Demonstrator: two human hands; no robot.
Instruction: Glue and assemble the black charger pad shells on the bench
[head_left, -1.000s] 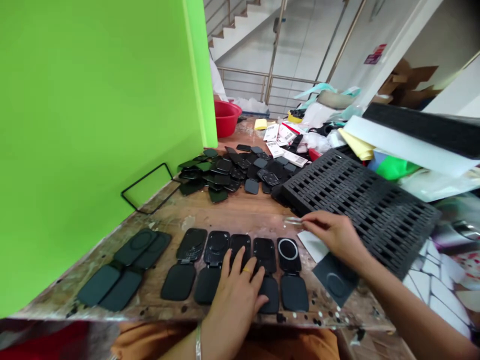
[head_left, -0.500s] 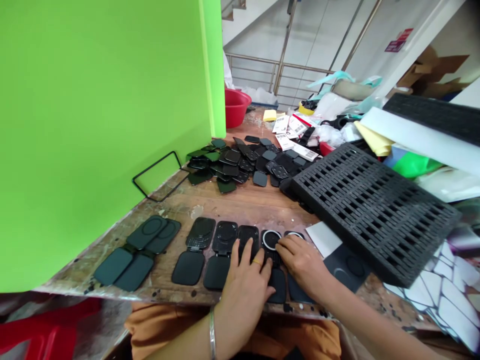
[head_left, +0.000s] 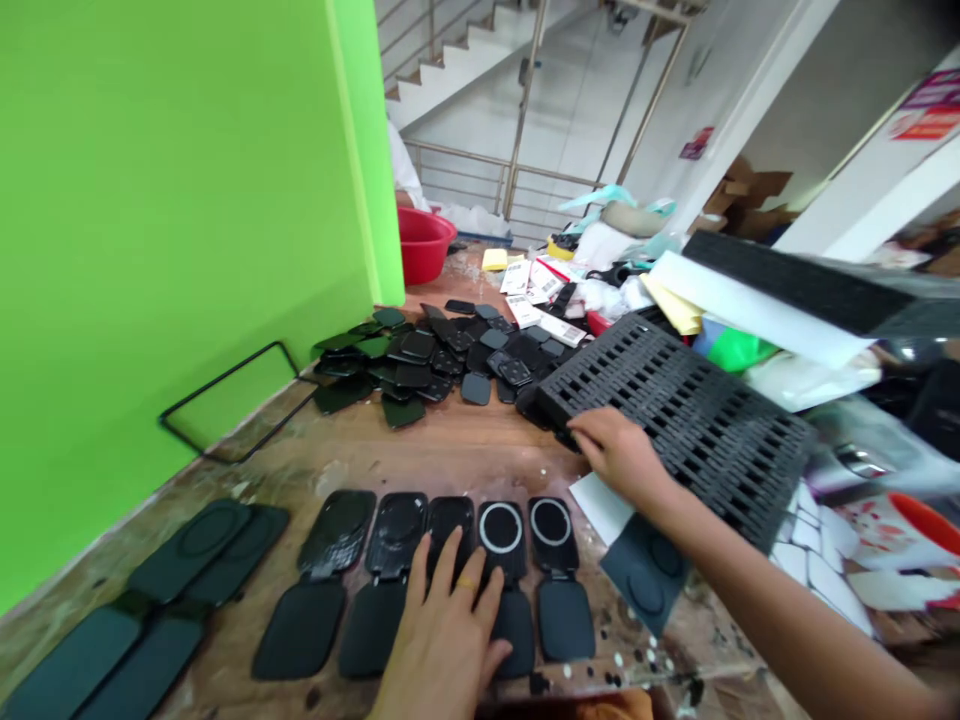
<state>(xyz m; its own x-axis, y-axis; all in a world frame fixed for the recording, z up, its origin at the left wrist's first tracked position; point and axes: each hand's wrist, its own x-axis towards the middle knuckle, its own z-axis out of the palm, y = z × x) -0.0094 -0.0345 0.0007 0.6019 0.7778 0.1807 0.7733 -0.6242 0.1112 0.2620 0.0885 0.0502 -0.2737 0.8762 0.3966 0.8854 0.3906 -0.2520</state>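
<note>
Along the near side of the wooden table lie several hinged black panels; two of them, one an upper panel with a white ring point(head_left: 501, 528) and the rightmost one point(head_left: 551, 522), show pale rings. My left hand point(head_left: 450, 620) rests palm down over the middle panels with its fingers spread. My right hand point(head_left: 616, 452) is at the near left side of the black slotted tray point(head_left: 675, 400), its fingers bent together; whatever they hold is hidden. A pale square sheet point(head_left: 600, 505) and a dark sheet with ring marks point(head_left: 646, 575) lie below that hand.
A pile of loose black plates point(head_left: 420, 360) covers the table's middle. A black wire frame point(head_left: 225, 400) leans by the green partition point(head_left: 172, 200). More dark panels point(head_left: 195, 550) lie at left. A red basin point(head_left: 424, 245) stands behind; bags and labels clutter the back right.
My right hand has left the ringed panels and moved up and right to the slotted tray. My left hand stays over the middle panels. The view has turned rightward.
</note>
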